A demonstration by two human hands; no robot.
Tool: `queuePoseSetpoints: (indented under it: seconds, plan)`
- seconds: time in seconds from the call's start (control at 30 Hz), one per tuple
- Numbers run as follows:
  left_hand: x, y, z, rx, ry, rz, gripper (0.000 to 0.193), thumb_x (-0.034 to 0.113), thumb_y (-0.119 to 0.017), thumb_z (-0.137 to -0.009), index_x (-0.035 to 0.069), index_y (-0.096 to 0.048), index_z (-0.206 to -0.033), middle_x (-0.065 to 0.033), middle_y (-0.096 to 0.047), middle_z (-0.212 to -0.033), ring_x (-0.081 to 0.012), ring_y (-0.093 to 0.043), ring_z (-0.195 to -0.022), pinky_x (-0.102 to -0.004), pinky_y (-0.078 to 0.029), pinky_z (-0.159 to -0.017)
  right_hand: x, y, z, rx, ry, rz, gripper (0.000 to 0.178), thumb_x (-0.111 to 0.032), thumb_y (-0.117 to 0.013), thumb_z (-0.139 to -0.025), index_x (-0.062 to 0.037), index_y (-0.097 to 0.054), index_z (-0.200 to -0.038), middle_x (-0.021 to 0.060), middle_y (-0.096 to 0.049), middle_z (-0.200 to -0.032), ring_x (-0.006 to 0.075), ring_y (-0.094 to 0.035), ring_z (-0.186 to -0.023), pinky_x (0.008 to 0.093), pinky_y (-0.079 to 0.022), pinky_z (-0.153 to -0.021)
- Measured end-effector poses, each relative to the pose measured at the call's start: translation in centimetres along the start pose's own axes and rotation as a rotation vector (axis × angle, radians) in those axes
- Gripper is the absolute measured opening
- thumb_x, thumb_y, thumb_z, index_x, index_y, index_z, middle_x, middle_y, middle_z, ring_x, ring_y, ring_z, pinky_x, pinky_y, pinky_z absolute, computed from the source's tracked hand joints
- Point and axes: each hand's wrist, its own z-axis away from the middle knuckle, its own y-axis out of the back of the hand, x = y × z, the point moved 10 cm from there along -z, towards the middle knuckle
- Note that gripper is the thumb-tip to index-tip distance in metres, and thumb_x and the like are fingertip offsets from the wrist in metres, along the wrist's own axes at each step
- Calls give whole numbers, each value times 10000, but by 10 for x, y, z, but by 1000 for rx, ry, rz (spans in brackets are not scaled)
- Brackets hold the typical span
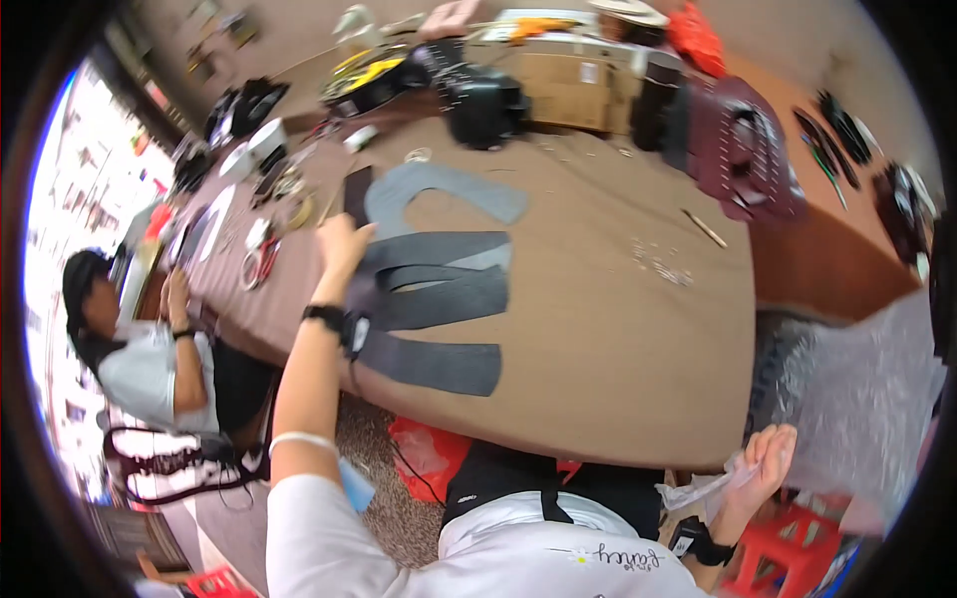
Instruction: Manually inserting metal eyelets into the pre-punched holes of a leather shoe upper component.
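Over the left part of the brown-covered table point(618, 359) reaches my left hand point(344, 244), its fingers curled at the lower end of a dark rectangular piece point(357, 191); what they hold is hidden. Flat beside it lies a curved light grey fabric piece point(439, 186). Nearer me are a dark grey fabric piece with a slit point(439, 284) and a curved dark grey piece point(439, 366). At the lower right, off the table's corner, my right hand point(766, 466) is closed on crumpled clear plastic film point(698, 488).
A person point(150, 369) sits at the left edge. A carton point(563, 90), a black guitar-like object point(369, 82) and a maroon studded item point(743, 149) line the far side. A large clear plastic bag point(867, 399) and a red stool point(783, 553) stand at right.
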Motion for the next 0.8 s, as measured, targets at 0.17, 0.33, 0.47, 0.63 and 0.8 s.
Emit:
queuePoseSetpoints:
  seconds: [0.17, 0.33, 0.47, 0.63, 0.8]
  plan:
    - [-10, -29, 13, -351, 434, 111, 646, 435, -815, -636, 29, -633, -1104, -163, -598, -1199, -319, -532, -1165, -465, -412, -936, -9, -30, 22, -53, 118, 155, 216, -232, -427, -988, -95, -381, -827, 2, -330, -615, 70, -326, -498, 192, -284, -470]
    - [6, -19, 13, -117, 433, 68, 443, 267, -789, -682, 63, -643, -1047, -170, -646, -1091, -326, -607, -1050, -427, -467, -870, 9, -27, 33, -4, 9, 118, 180, -218, -420, -993, -97, -384, -865, -13, -315, -592, 65, -317, -460, 217, -322, -419]
    - [63, 55, 2, 428, -186, 474, 171, 62, -583, -822, 30, -527, -981, -249, -624, -896, -421, -604, -866, -474, -467, -735, 12, -18, 34, 55, 50, 195, 151, -228, -435, -995, -117, -391, -902, -38, -332, -594, 20, -279, -447, 188, -274, -366]
    - [58, 186, 39, 1058, -379, 698, 112, 6, -494, -886, 61, -438, -966, -185, -589, -795, -412, -600, -763, -439, -457, -628, -7, -9, 38, 65, 236, 403, 179, -248, -519, -961, -113, -434, -878, -65, -334, -592, 7, -256, -479, 185, -163, -426]
    - [70, 254, 82, 884, -273, 846, 131, 42, -581, -791, 5, -558, -915, -180, -632, -752, -283, -632, -658, -354, -481, -626, -17, -72, 53, -313, 407, 357, 350, -269, -544, -945, -80, -415, -680, -51, -323, -591, 33, -287, -494, 214, -192, -442]
